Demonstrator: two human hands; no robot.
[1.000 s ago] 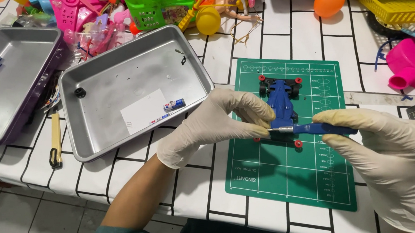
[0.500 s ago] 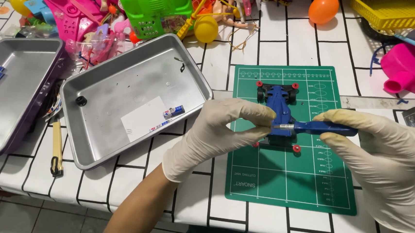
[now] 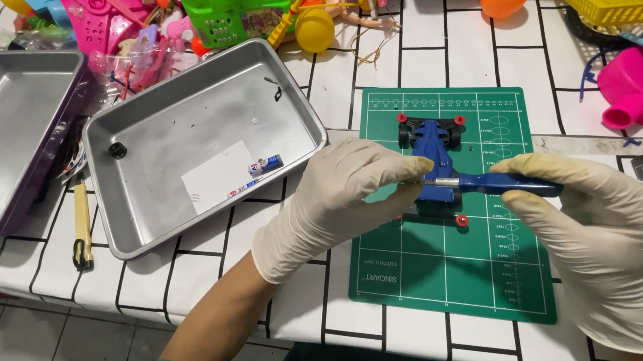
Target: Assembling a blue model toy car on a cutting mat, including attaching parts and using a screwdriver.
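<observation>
Head view: gloved left hand (image 3: 343, 197) pinches the screwdriver (image 3: 498, 184) tip against the blue toy car (image 3: 435, 157) on the green mat (image 3: 473, 281). Right hand (image 3: 604, 230) grips the screwdriver handle. Metal tray (image 3: 192, 88) lies left on the surface (image 3: 201, 278). The car's rear is hidden by both hands.
</observation>
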